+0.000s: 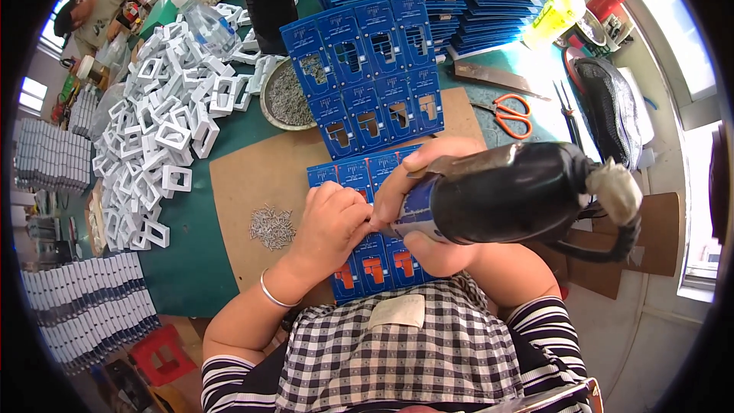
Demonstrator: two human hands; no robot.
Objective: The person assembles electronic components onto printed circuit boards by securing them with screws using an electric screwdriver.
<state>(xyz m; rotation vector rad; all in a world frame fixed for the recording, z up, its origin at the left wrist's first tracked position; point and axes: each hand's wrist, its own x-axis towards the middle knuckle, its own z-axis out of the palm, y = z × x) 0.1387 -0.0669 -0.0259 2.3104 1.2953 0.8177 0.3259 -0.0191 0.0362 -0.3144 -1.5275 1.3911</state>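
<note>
My right hand (445,254) is wrapped round a black electric screwdriver (497,195) with a cord at its back end. Its front end points left and down at a blue circuit board panel (353,172); the tip is hidden by my fingers. My left hand (330,222) rests on this panel with its fingertips pinched together beside the driver's tip. Whatever they hold is hidden. Orange pieces (373,269) show in the panel's cut-outs. A small heap of screws (271,228) lies left of my left hand on a brown cardboard sheet (235,183).
Another blue panel (348,86) leans beyond the work, near a bowl of small screws (287,98) and a phone (267,8). White plastic frames (164,134) are heaped at left. Orange-handled scissors (511,116) and a metal bar (497,78) lie right. A person (103,11) is at far left.
</note>
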